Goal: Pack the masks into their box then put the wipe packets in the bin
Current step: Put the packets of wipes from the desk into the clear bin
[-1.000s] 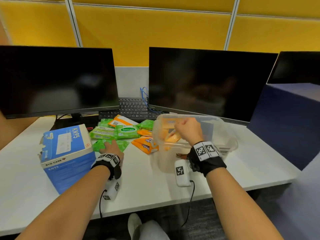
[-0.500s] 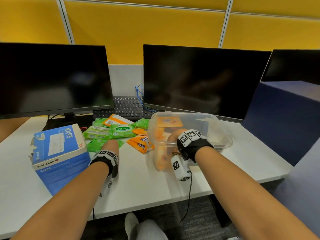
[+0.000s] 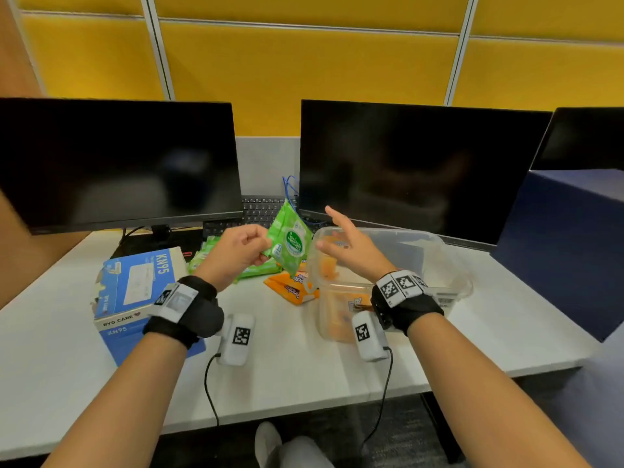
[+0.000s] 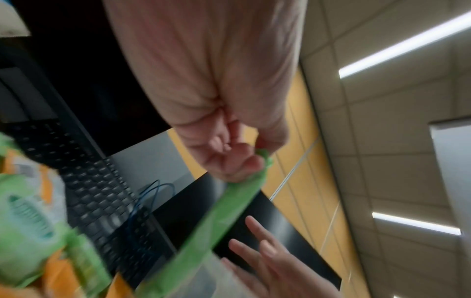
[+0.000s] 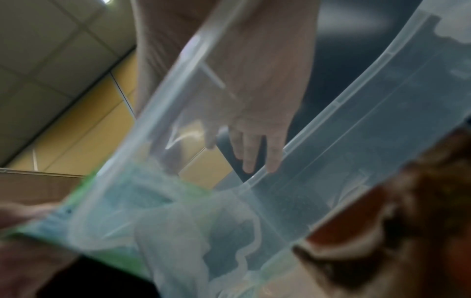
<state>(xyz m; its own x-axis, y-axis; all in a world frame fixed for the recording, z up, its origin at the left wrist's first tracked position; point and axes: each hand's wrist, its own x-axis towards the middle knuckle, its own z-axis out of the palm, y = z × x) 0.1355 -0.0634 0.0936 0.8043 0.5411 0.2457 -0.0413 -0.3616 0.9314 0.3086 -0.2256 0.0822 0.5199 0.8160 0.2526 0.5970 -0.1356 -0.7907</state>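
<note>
My left hand (image 3: 244,246) pinches a green Sanicare wipe packet (image 3: 288,243) by its edge and holds it in the air left of the clear plastic bin (image 3: 439,251). In the left wrist view the fingers (image 4: 244,167) grip the packet's green edge (image 4: 229,209). My right hand (image 3: 344,239) is raised with fingers spread, just right of the packet, over the bin's left rim. Orange packets lie inside the bin (image 3: 329,268). The blue KN95 mask box (image 3: 135,285) stands on the desk at the left. In the right wrist view the straight fingers (image 5: 254,149) show through the bin wall (image 5: 382,141).
More green packets (image 3: 209,251) and an orange packet (image 3: 290,288) lie on the white desk (image 3: 304,359) between box and bin. Two dark monitors (image 3: 405,163) and a keyboard (image 3: 260,211) stand behind. A dark blue partition (image 3: 567,244) is at the right.
My left hand has lifted a green packet off the pile and carried it up toward the bin. My right hand came out of the bin and rose with fingers spread.
</note>
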